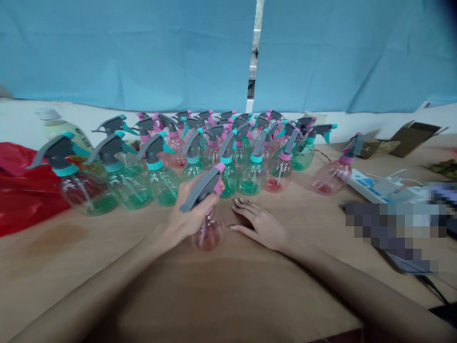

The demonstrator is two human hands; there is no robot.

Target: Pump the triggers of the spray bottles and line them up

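My left hand (189,209) is wrapped round the neck of a pink spray bottle (207,234), which stands upright near the middle of the table. Its grey trigger head with a pink nozzle rises above my fingers. To the right of that bottle, my right hand (262,224) rests on the tabletop with its fingers stretched out, holding nothing. Just behind both hands stand several more spray bottles in rows, among them a green one (250,181) and a pink one (278,174), all with grey trigger heads.
A separate pink spray bottle (332,176) leans at the right, near a white power strip (371,186). Beyond it are a cardboard box (414,138) and a partly blurred phone (403,262). Red plastic (28,190) lies at the left, in front of a pale capped bottle (67,131).
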